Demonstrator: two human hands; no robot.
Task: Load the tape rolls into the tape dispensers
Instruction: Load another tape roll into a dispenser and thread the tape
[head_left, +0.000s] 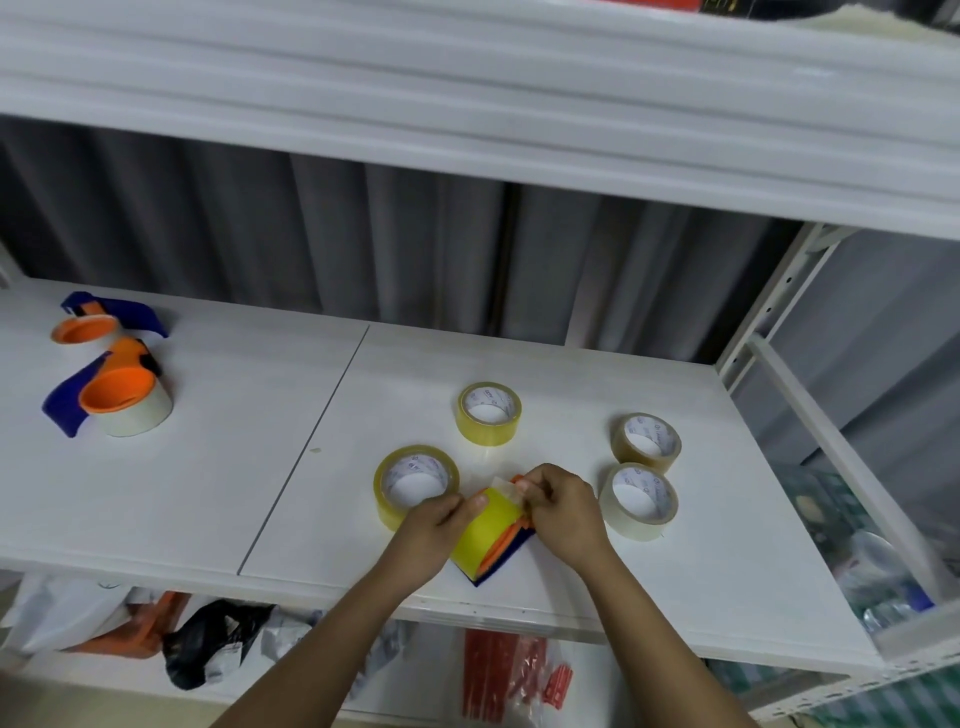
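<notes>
White shelf (519, 364) carries loose rolls; left hand (434, 525) grips a yellow roll (491, 530) in its dispenser (506, 558), right hand (563, 506) pinches the tape end (506, 488).

Your count on the white shelf (208, 467): tape and dispensers
You have four loose tape rolls (489, 413) (416, 483) (647, 441) (639, 500) and three dispensers (106, 318) (111, 395) (493, 535) (each already carrying a roll), plus your two hands (434, 525) (563, 506)

Both arms reach forward — left hand (434, 525) and right hand (563, 512) curled, gripping.
</notes>
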